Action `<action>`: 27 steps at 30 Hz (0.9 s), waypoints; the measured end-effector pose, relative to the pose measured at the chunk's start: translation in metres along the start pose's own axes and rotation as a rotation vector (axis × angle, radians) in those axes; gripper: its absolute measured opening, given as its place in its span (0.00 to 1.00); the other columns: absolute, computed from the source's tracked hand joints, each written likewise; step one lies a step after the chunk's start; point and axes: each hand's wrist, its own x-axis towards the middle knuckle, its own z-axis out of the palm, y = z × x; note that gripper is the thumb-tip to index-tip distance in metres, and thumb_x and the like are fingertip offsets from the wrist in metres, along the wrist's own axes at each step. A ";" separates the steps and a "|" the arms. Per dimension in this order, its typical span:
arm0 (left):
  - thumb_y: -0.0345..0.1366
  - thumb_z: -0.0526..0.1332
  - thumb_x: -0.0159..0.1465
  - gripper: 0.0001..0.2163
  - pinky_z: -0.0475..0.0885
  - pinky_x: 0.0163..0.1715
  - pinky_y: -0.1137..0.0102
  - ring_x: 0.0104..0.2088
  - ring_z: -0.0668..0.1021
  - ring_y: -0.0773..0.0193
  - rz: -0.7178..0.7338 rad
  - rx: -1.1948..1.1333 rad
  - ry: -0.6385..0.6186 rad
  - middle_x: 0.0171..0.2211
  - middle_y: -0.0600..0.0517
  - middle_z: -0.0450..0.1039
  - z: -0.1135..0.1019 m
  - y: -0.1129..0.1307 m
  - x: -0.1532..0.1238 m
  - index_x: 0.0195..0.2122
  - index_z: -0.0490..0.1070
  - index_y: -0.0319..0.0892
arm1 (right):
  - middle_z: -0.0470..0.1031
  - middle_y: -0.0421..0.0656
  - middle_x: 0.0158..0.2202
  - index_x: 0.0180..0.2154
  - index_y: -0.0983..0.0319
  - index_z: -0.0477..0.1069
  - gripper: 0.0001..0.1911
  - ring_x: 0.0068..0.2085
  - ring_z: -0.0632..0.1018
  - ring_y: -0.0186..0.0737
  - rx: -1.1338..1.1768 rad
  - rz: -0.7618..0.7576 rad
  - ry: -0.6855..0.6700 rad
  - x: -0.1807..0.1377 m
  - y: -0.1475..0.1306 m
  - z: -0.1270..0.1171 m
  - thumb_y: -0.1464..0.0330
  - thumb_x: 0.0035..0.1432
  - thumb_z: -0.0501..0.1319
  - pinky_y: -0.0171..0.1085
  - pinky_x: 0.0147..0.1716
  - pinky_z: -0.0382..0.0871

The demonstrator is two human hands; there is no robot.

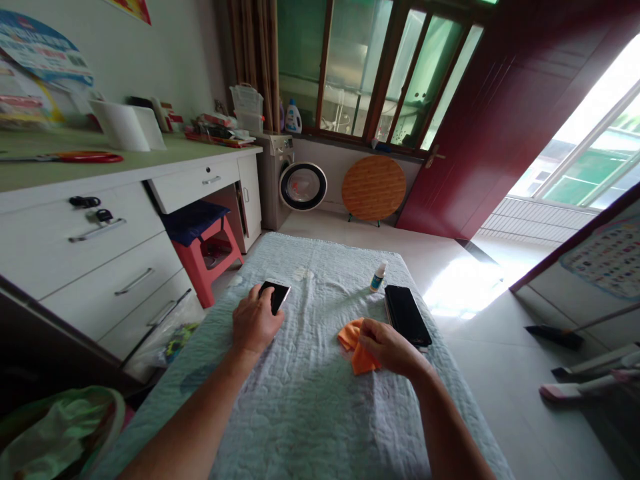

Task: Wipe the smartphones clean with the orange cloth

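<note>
My left hand (257, 321) is closed around a white-edged smartphone (281, 294) with a dark screen, over the left part of the quilted cover. Its fingers lie over the phone's near end and left side, hiding that part. In my right hand (393, 345) an orange cloth (363, 362) is pinched, hanging down onto the cover. Just beyond that hand, at the cover's right edge, lies a stack of dark phones or tablets (407, 313), partly hidden by my hand. A small spray bottle (379, 276) with a white cap stands behind the stack.
A pale blue quilted cover (310, 413) spreads beneath my hands. To the left are a white drawer desk (120, 250), a red stool (215, 253) and a bin (117, 413). A washing machine (274, 180) with its door open and a round wooden tabletop (374, 188) stand at the back.
</note>
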 end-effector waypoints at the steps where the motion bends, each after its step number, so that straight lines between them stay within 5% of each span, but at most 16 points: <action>1: 0.35 0.60 0.58 0.19 0.70 0.46 0.60 0.46 0.76 0.49 0.005 -0.010 0.016 0.55 0.41 0.68 -0.001 0.001 0.000 0.52 0.69 0.41 | 0.66 0.36 0.24 0.27 0.61 0.63 0.08 0.25 0.63 0.30 -0.024 -0.005 -0.006 0.000 -0.001 -0.001 0.70 0.59 0.53 0.31 0.24 0.51; 5: 0.35 0.61 0.58 0.20 0.69 0.50 0.57 0.52 0.74 0.46 0.057 -0.068 0.093 0.58 0.40 0.66 -0.006 0.007 -0.001 0.52 0.68 0.42 | 0.64 0.37 0.21 0.21 0.61 0.62 0.11 0.23 0.62 0.30 -0.211 -0.004 -0.084 -0.004 -0.002 -0.005 0.74 0.55 0.54 0.34 0.25 0.48; 8: 0.34 0.62 0.57 0.20 0.68 0.53 0.56 0.55 0.72 0.46 0.153 -0.148 0.103 0.59 0.40 0.64 -0.008 0.018 -0.007 0.52 0.68 0.42 | 0.58 0.37 0.16 0.15 0.61 0.59 0.16 0.20 0.56 0.30 -0.398 0.134 -0.087 -0.012 -0.001 -0.014 0.70 0.52 0.58 0.36 0.24 0.44; 15: 0.32 0.64 0.55 0.20 0.69 0.54 0.57 0.56 0.72 0.47 0.294 -0.307 -0.044 0.58 0.41 0.67 -0.001 0.046 -0.031 0.50 0.70 0.43 | 0.64 0.39 0.17 0.15 0.60 0.64 0.14 0.20 0.60 0.32 -0.547 0.423 0.033 -0.036 0.006 -0.048 0.66 0.46 0.65 0.36 0.22 0.44; 19: 0.31 0.64 0.54 0.20 0.69 0.55 0.58 0.55 0.73 0.48 0.289 -0.328 -0.082 0.58 0.42 0.67 0.002 0.051 -0.036 0.50 0.71 0.43 | 0.70 0.39 0.23 0.30 0.59 0.73 0.04 0.24 0.66 0.34 -0.513 0.315 0.072 -0.038 0.004 -0.049 0.72 0.49 0.61 0.35 0.23 0.47; 22: 0.32 0.64 0.55 0.20 0.68 0.55 0.57 0.55 0.73 0.48 0.261 -0.321 -0.131 0.59 0.41 0.67 0.002 0.053 -0.036 0.51 0.71 0.41 | 0.74 0.41 0.29 0.49 0.61 0.69 0.22 0.28 0.71 0.36 -0.448 0.211 0.033 -0.029 -0.009 -0.036 0.75 0.51 0.58 0.35 0.26 0.53; 25: 0.32 0.64 0.55 0.21 0.67 0.56 0.58 0.55 0.73 0.48 0.231 -0.315 -0.180 0.59 0.40 0.66 0.002 0.055 -0.036 0.51 0.71 0.40 | 0.75 0.45 0.38 0.46 0.61 0.71 0.15 0.39 0.74 0.43 -0.445 0.039 -0.010 -0.015 -0.027 -0.016 0.71 0.55 0.58 0.36 0.36 0.60; 27: 0.32 0.65 0.55 0.21 0.66 0.56 0.59 0.56 0.72 0.49 0.225 -0.310 -0.205 0.59 0.40 0.66 0.002 0.056 -0.036 0.51 0.71 0.40 | 0.74 0.47 0.40 0.42 0.61 0.72 0.11 0.42 0.73 0.46 -0.505 0.063 0.029 -0.006 -0.035 -0.001 0.65 0.58 0.59 0.38 0.40 0.61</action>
